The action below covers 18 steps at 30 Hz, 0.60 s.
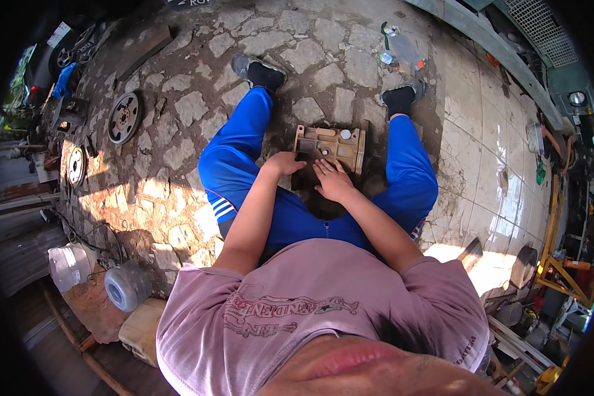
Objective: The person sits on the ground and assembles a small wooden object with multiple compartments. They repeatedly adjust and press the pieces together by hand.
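Observation:
A boxy, tan-brown cast-metal housing (354, 152) lies on the stone floor between my spread legs. It looks like an engine or gearbox part, with a round pale plug near its far edge and a smaller one near its middle. My left hand (284, 164) is curled at the housing's left edge, some of its fingers hidden from view. Across the near part of the housing, my right hand (335, 179) lies palm down, fingers apart. Between the two hands the surface is dark and shaded.
A toothed flywheel (125, 117) and a second round metal disc (76, 165) lie to the left. Clear plastic jugs (127, 287) stand at the lower left. Small litter (402, 51) lies beyond my right foot. Pale tiles (488, 152) and a yellow metal frame (553, 244) are on the right.

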Tool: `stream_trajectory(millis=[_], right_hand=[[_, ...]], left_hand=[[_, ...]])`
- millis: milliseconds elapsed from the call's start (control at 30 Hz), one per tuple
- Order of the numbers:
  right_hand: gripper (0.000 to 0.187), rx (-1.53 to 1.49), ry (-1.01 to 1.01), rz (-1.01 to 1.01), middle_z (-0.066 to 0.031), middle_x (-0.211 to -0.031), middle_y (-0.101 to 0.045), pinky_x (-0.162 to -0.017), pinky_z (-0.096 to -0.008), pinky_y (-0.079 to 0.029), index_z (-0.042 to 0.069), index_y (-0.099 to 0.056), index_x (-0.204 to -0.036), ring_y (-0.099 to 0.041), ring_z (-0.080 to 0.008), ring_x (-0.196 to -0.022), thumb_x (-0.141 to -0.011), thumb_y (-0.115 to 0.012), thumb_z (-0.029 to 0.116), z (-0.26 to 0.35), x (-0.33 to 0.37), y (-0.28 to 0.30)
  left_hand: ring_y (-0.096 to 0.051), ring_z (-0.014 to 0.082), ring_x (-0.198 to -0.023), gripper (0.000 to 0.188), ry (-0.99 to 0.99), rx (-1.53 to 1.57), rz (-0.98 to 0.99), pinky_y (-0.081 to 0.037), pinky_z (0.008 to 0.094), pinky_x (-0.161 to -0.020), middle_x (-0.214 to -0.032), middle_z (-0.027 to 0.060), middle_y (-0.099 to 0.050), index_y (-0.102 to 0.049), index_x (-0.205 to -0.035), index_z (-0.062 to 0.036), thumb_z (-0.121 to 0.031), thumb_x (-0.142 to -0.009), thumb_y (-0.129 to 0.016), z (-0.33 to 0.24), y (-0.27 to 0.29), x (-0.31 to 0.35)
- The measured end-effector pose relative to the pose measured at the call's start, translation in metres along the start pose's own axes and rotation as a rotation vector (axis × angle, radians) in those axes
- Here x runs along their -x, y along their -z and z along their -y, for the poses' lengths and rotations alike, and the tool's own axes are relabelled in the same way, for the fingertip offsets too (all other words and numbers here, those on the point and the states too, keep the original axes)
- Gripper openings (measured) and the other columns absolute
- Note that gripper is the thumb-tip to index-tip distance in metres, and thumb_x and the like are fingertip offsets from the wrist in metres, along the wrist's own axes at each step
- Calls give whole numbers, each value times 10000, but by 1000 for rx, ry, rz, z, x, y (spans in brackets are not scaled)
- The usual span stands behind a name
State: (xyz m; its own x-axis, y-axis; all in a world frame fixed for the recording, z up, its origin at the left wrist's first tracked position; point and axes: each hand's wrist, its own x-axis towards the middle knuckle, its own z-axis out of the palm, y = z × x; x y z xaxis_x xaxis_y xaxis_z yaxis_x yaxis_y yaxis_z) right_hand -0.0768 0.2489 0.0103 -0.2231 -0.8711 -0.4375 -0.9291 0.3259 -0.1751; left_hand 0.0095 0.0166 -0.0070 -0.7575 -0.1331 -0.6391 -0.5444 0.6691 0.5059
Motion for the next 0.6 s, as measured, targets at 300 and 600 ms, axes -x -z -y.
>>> stream_trajectory(millis=[300,600], right_hand=[[844,23,-30,42,-90,-1766,-271,-1318,-559,-188,67,-306,-1668,-242,-229,-1635,-978,-684,373,7,3,4],[789,5,-3,23,-97,-1742,-329,-1303,-558,-224,57,-389,-1625,-278,-225,-1622,-964,-701,353,6,14,8]], left_hand=[[-669,421,-1246,736,9,-13,-44,-516,478,-1078,-1288,289,-709,-731,-1241,61,-609,-951,-637,2,-1,2],[-626,422,-1313,781,30,-16,34,-488,472,-1118,-1371,289,-667,-641,-1409,29,-617,-971,-604,2,1,4]])
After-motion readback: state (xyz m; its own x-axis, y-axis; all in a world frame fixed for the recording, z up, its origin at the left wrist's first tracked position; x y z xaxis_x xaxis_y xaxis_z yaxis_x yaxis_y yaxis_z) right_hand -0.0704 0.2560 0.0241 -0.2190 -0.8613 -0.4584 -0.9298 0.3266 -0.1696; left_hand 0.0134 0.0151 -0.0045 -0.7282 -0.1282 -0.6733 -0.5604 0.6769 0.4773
